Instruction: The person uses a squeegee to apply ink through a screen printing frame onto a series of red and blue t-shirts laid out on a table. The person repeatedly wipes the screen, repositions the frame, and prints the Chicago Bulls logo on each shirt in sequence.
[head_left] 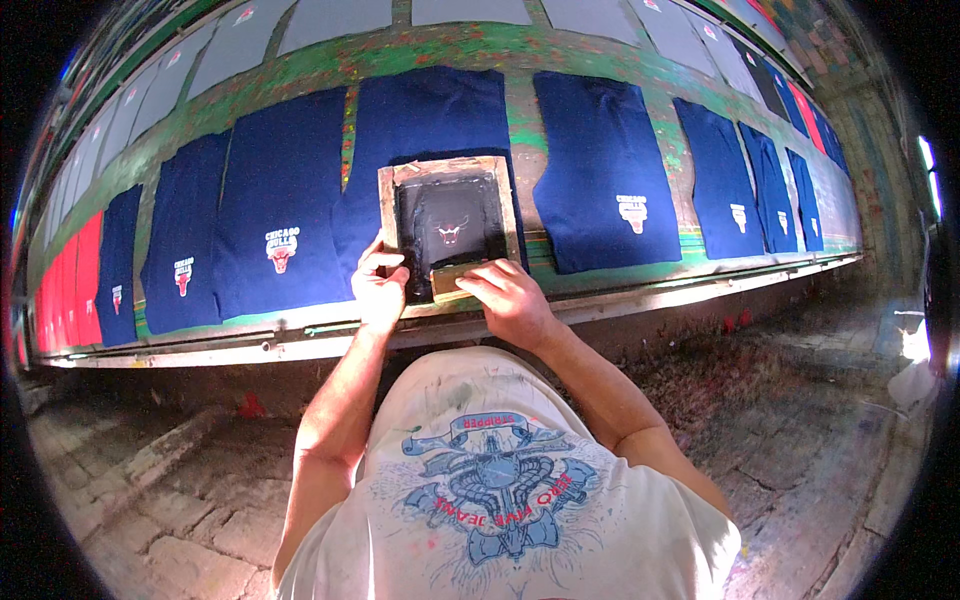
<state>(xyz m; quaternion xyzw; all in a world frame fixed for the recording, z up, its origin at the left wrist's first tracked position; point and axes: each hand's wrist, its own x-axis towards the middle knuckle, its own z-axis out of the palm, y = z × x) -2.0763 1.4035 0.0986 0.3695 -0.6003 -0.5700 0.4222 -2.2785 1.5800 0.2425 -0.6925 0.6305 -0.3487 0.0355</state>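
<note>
A wooden-framed printing screen [507, 205] lies on a navy fabric piece [430, 110] at the table's near edge. Its dark mesh bears a small pale bull-head outline, with black ink around the inner edges. My left hand [381, 285] grips the frame's near left side, fingers curled over the wood. In my right hand [510, 297] is a wooden-handled squeegee [452, 280], pinched from above at the near end inside the frame. The squeegee's blade is hidden against the mesh.
Printed navy pieces [605, 160] lie on both sides along the long green table [520, 120]. Red pieces [75, 290] sit at the far left, grey ones [335, 25] along the back. A metal rail [265, 348] edges the table's near side; worn floor [220, 500] lies below.
</note>
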